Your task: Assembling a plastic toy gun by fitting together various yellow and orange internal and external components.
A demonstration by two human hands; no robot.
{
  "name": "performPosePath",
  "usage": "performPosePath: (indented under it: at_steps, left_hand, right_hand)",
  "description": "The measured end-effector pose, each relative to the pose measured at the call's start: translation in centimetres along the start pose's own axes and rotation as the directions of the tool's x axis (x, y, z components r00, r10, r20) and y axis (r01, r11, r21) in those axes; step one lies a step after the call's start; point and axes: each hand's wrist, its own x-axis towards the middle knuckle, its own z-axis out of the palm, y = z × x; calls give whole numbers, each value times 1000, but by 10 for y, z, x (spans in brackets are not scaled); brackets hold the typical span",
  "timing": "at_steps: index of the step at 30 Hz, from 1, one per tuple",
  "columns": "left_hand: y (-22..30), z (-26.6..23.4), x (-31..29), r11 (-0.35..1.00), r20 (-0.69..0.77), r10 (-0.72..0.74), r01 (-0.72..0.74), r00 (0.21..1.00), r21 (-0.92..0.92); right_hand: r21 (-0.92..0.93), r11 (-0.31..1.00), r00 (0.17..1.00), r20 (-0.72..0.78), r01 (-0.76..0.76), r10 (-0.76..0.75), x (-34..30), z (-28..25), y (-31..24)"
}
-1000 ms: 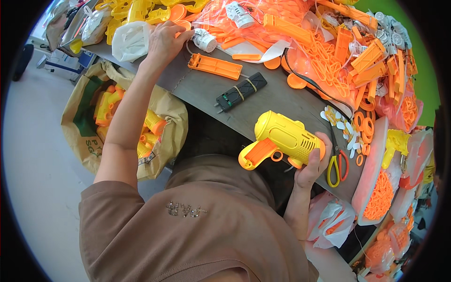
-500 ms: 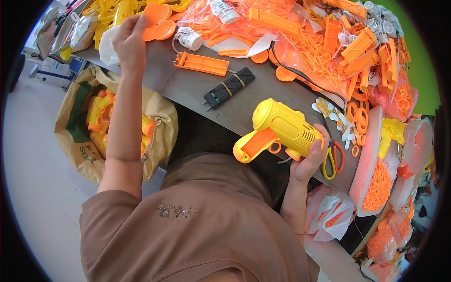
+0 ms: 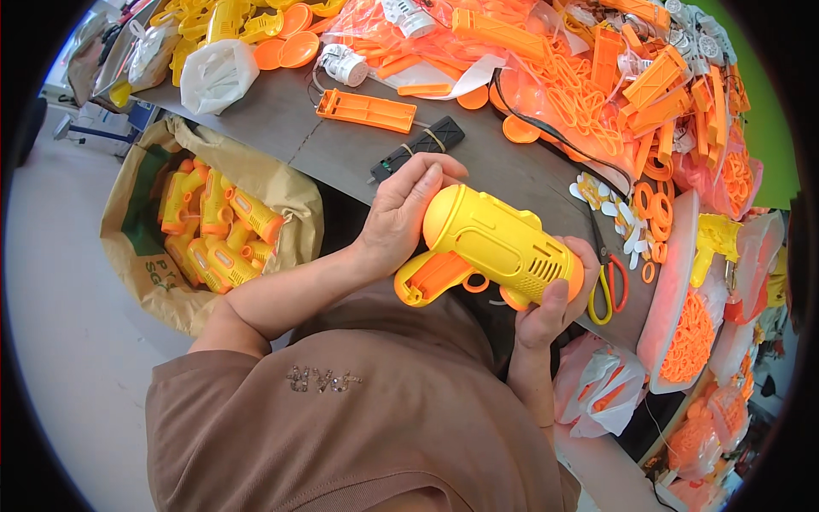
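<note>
A yellow toy gun (image 3: 499, 243) with an orange trigger and an open orange hollow in its handle is held over the table's near edge. My right hand (image 3: 559, 299) is wrapped round its vented end, where a bit of orange rim shows. At the rounded opposite end my left hand (image 3: 409, 205) has its fingers bent and pressed together, touching or very close to the shell. What those fingers hold, if anything, is hidden. Just beyond the left hand lies a black bar-shaped tool (image 3: 418, 147) with bands round it, partly covered.
Orange discs (image 3: 299, 49), a white plastic bag (image 3: 217, 77), an orange battery holder (image 3: 367, 111) and a white motor (image 3: 344, 64) lie farther back. Scissors (image 3: 607, 290) and orange rings (image 3: 657, 213) are at right. A paper sack (image 3: 294, 200) of yellow toy guns stands left.
My left hand has come back from the orange discs to the toy gun's rounded end. The toy gun has shifted slightly left, with my right hand still round it.
</note>
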Motion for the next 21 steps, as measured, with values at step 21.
performPosePath:
  at_steps: [21]
  left_hand:
    - [42,7,-51,505,454,-699,831,552,-233]
  right_hand:
    - [37,853,540,760,520,-362,-5,-20,-69]
